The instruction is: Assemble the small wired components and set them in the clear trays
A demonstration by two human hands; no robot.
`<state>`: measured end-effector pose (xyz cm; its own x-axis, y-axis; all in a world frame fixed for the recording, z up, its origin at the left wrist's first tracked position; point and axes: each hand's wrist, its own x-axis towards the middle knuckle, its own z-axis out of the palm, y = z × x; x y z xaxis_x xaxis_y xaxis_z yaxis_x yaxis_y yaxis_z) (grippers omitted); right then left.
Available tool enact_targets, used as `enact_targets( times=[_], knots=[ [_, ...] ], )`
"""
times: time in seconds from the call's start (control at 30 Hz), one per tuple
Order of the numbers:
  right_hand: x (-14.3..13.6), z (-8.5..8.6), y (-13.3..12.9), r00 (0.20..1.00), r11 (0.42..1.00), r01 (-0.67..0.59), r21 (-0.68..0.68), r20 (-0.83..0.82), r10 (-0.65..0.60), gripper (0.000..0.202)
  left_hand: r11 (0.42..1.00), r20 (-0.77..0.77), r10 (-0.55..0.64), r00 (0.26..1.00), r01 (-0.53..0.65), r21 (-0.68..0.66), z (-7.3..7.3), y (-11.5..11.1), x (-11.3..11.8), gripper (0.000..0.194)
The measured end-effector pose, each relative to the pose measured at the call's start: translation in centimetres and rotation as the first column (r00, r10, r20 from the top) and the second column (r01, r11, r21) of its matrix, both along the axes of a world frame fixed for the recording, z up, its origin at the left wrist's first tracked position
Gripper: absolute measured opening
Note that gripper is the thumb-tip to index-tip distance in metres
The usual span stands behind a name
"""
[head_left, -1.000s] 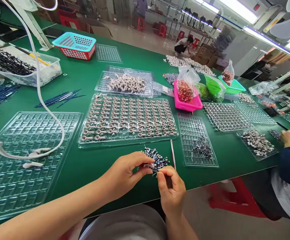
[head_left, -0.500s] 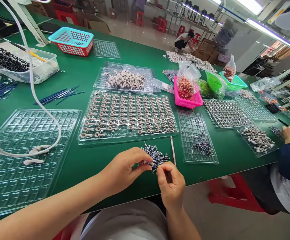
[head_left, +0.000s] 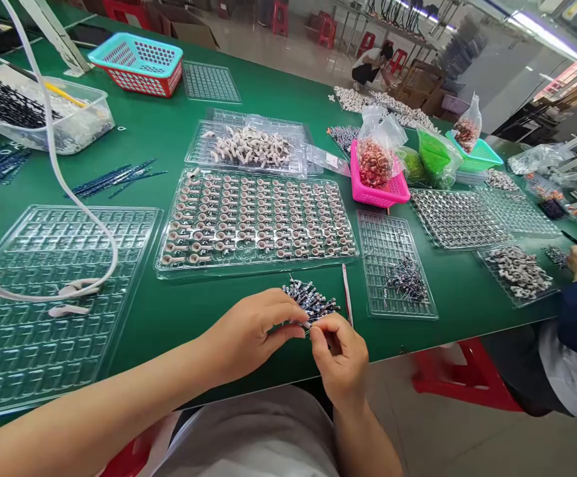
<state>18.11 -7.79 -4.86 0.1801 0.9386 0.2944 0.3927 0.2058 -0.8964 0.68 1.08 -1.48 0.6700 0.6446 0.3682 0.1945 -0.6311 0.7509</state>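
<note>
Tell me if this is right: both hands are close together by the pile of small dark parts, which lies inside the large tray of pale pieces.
Not quite: the head view shows the pile on the green table, in front of the large tray, not inside it. The left hand and right hand are indeed close together by the pile.

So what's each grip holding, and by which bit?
The left-hand grip pinches a small pale piece; most of it is hidden, so which part can't be told. Whether the right-hand grip holds anything can't be told.
</note>
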Motion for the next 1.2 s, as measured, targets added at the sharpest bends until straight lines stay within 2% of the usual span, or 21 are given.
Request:
enact_targets(
  times=[0.27, 0.57, 0.77, 1.03, 1.2],
  knots=[
    [-0.1, -0.03, -0.27, 0.995, 0.993, 0.054, 0.102, 0.073, -0.061, 0.016, 1.0, 0.051, 0.013, 0.999, -0.014, 0.003, 0.01, -0.04, 0.0, 0.01],
    [-0.22, -0.22, -0.48, 0.991, 0.991, 0.048, 0.121, 0.116, -0.062, 0.016, 0.999, 0.051, 0.002, 0.999, -0.005, 0.043, 0.3, 0.0, 0.02, 0.01],
    [-0.15, -0.29, -0.41, 0.99, 0.982, 0.041, 0.183, 0.122, -0.065, 0.025, 0.999, 0.076, -0.017, 0.997, 0.014, 0.033, 0.22, -0.25, 0.17, 0.013],
    [0.2, -0.35, -0.52, 1.0, 0.991, -0.009, 0.133, -0.012, 0.011, 0.027, 1.0, 0.091, -0.018, 0.996, 0.019, -0.005, 0.37, -0.41, 0.24, 0.014],
    [0.18, -0.15, -0.45, 1.0, 0.992, 0.015, 0.124, 0.002, -0.015, 0.021, 0.999, 0.115, -0.038, 0.993, 0.038, 0.005, 0.17, -0.38, 0.25, 0.013]
  ],
)
